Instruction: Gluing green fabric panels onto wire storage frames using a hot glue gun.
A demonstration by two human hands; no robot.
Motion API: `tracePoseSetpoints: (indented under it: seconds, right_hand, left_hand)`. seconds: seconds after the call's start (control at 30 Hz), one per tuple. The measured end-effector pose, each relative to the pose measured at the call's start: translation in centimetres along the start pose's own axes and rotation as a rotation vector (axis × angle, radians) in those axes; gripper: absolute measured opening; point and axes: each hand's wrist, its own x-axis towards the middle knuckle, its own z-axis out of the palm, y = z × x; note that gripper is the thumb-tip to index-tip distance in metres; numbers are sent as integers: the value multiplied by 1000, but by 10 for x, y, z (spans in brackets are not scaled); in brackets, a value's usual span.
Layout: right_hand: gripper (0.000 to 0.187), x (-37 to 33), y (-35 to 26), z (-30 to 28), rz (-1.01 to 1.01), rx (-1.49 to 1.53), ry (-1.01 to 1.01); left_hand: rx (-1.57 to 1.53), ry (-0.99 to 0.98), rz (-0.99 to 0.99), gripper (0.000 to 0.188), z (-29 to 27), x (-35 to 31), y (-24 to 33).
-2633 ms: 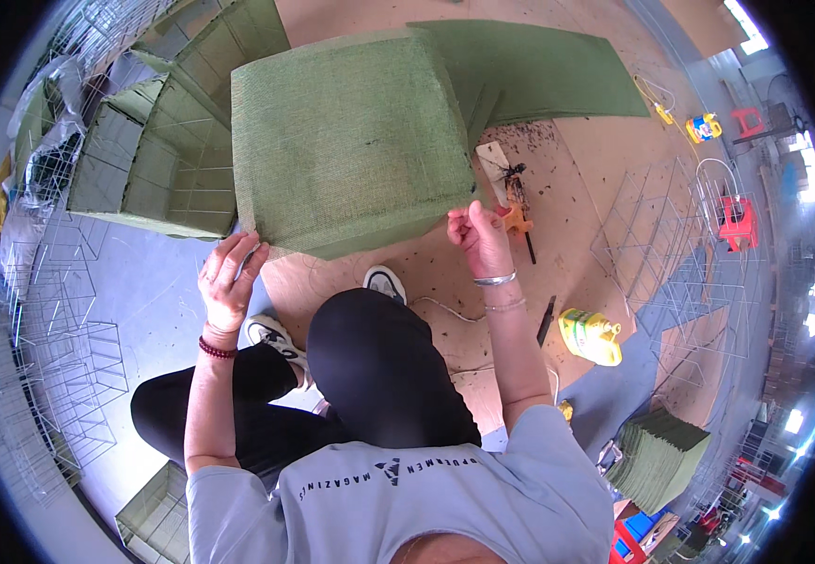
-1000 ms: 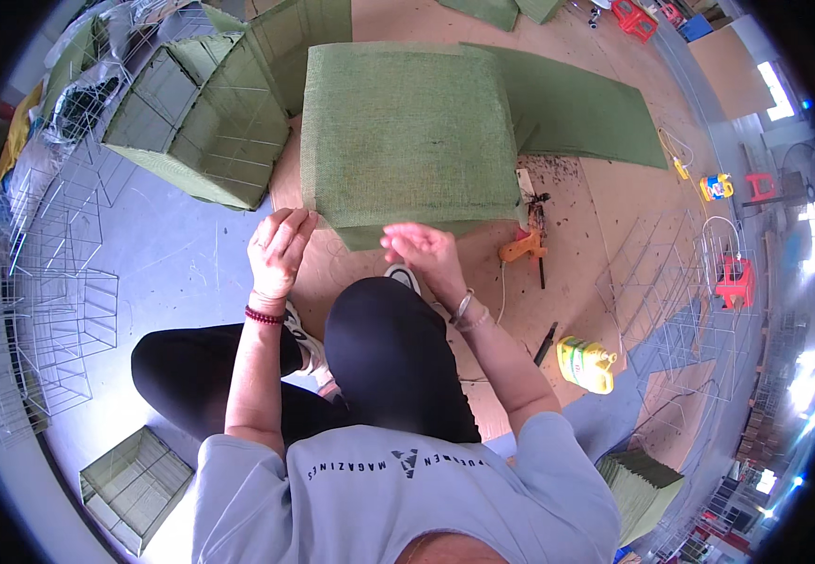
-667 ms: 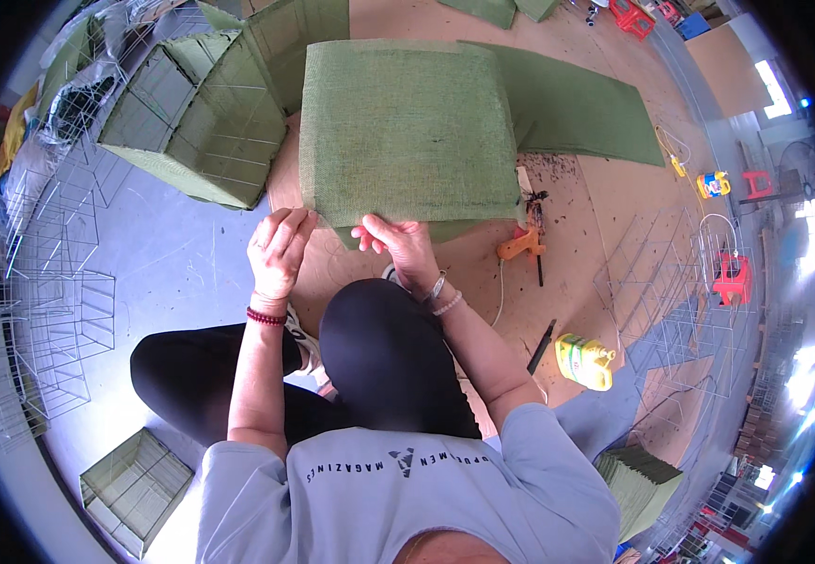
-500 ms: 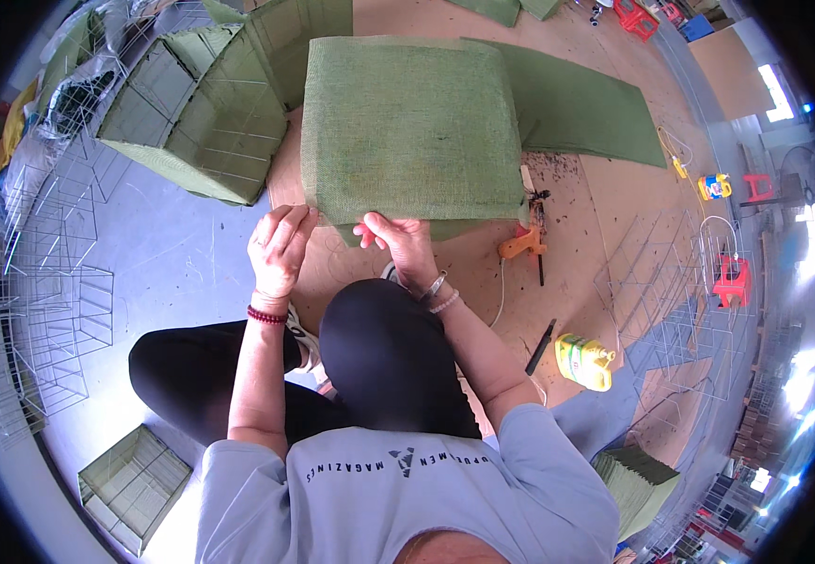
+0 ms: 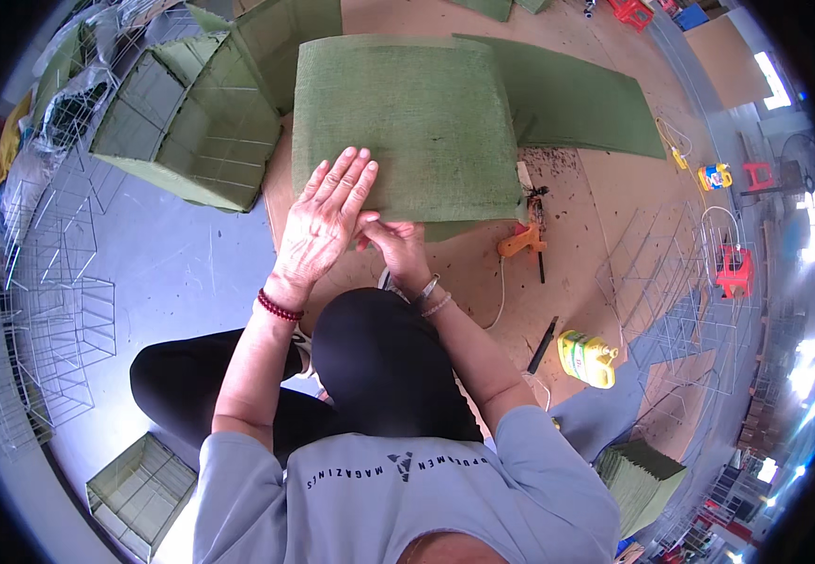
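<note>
A box-like piece covered in green woven fabric [image 5: 417, 122] stands in front of me. My left hand [image 5: 318, 221] lies flat over its near left corner, fingers stretched out on the fabric. Close beside it, my right hand [image 5: 398, 249] is at the near edge, with its thumb and fingers bent together. What those fingers hold, if anything, is hidden. An orange glue gun [image 5: 521, 241] rests on the board just right of the piece.
Brown board [image 5: 577, 254] covers the floor ahead. A green panel [image 5: 586, 103] lies at far right, an open green-lined wire box [image 5: 191, 122] at far left. At right are a black-handled tool [image 5: 542, 346], a yellow jug [image 5: 586, 359] and wire frames [image 5: 671, 282].
My left hand has gone from pinching at the near left corner to lying flat on the fabric, further right and forward. My right hand's thumb and fingers have drawn in slightly.
</note>
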Motion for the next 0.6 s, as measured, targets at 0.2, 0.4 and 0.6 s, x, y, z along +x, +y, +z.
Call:
tracePoseSetpoints:
  seconds: [0.2, 0.4, 0.6]
  right_hand:
    - [15, -2, -10, -2, 27, 61, -20]
    - [13, -17, -11, -38, 0, 65, 119]
    - [11, -12, -10, -26, -96, 93, 225]
  left_hand:
    - [97, -86, 58, 59, 9, -3, -11]
    - [130, -73, 66, 56, 12, -6, -11]
    - [178, -66, 89, 56, 11, -5, -10]
